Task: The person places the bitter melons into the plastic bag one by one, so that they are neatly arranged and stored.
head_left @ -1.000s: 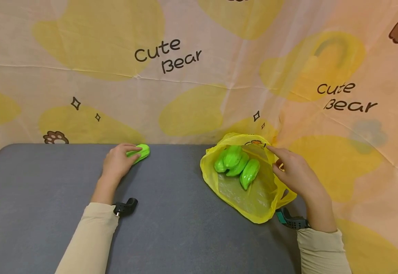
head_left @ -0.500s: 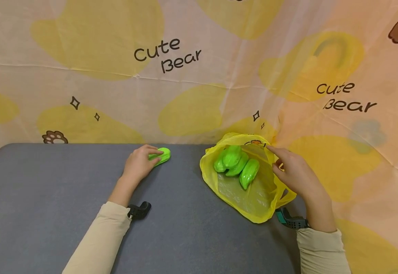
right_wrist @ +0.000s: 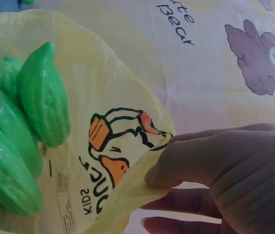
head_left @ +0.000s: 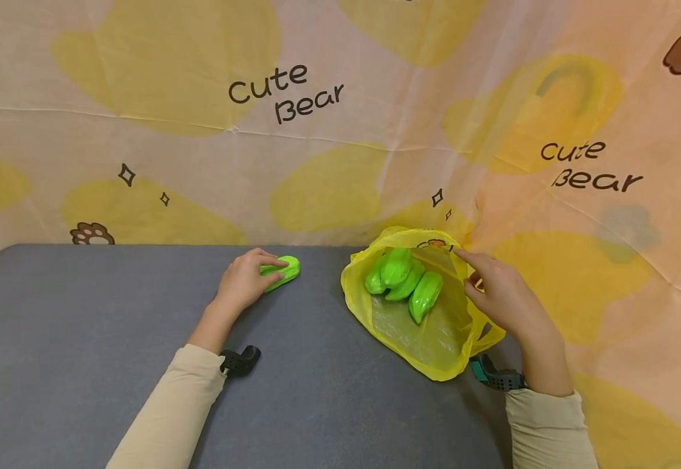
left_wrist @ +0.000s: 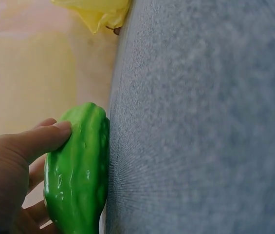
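My left hand (head_left: 243,280) grips a glossy green bitter melon (head_left: 291,267) low over the grey table. In the left wrist view the thumb lies along one side of this ridged bitter melon (left_wrist: 76,170), while other fingers go behind it; its lower side is at or very near the table surface. At the right, a yellow plastic bag (head_left: 356,305) lies with its mouth wide, facing me. Several bitter melons (head_left: 425,296) are inside it. My right hand (head_left: 507,293) pinches the bag's rim, thumb inside the fold, as the right wrist view shows.
The grey table (head_left: 328,391) runs back to a patterned cloth backdrop (head_left: 328,182). That cloth also closes off the right side, close behind my right hand. The bag's handle loop (head_left: 489,337) hangs near my right wrist.
My left hand has slid right along the table's far edge with the bitter melon, quickly at first, then only slightly. The right hand and bag have stayed put.
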`<state>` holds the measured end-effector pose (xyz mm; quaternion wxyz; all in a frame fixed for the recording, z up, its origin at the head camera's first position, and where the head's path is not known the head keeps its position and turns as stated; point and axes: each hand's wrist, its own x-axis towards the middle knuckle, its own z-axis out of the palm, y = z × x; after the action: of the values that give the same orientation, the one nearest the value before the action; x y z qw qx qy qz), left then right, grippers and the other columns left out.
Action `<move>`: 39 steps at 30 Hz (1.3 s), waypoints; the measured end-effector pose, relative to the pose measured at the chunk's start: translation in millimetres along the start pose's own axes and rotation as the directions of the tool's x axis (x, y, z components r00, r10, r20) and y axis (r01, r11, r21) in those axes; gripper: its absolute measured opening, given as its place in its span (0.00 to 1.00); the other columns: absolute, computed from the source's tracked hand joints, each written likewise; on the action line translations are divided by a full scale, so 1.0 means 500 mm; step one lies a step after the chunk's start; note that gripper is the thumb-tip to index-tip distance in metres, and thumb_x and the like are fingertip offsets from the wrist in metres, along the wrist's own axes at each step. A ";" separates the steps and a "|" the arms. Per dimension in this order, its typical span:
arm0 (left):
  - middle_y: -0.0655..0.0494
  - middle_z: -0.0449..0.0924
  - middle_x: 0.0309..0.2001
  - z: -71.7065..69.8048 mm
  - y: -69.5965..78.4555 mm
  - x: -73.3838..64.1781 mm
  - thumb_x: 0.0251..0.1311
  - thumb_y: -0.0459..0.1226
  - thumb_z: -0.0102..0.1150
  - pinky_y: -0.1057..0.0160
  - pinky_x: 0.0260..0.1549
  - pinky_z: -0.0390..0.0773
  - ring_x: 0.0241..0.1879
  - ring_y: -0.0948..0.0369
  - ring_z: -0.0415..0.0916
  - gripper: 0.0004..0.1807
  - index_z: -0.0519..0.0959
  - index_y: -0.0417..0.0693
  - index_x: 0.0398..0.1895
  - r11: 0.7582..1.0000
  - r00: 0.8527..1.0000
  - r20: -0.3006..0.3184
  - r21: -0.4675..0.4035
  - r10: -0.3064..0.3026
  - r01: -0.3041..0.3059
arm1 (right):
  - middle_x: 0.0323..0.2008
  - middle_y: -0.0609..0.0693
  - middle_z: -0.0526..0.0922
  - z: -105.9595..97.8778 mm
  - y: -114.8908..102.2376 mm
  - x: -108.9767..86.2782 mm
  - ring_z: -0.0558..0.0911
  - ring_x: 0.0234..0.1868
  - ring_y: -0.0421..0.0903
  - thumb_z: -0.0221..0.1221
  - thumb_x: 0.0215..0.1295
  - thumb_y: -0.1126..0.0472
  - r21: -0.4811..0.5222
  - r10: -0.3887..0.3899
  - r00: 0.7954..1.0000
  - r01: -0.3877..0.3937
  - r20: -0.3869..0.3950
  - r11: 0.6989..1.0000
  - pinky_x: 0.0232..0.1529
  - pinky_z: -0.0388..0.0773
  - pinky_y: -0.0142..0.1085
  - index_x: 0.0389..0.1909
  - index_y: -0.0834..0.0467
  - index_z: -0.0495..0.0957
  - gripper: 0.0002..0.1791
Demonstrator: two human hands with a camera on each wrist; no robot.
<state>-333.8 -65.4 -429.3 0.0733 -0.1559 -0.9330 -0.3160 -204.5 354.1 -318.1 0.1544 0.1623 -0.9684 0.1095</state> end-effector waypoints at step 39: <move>0.44 0.82 0.57 0.027 0.076 -0.017 0.59 0.39 0.72 0.42 0.55 0.79 0.57 0.43 0.80 0.20 0.86 0.50 0.56 0.993 0.994 0.018 0.042 0.112 -0.112 | 0.55 0.65 0.83 -0.011 0.000 -0.004 0.85 0.37 0.53 0.58 0.64 0.71 -0.001 0.038 0.999 -0.038 0.015 0.999 0.37 0.83 0.47 0.69 0.65 0.71 0.30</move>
<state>-313.7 -30.6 -420.5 0.0871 -0.2088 -0.9298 -0.2903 -201.2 356.3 -314.0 0.1451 0.1446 -0.9725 0.1109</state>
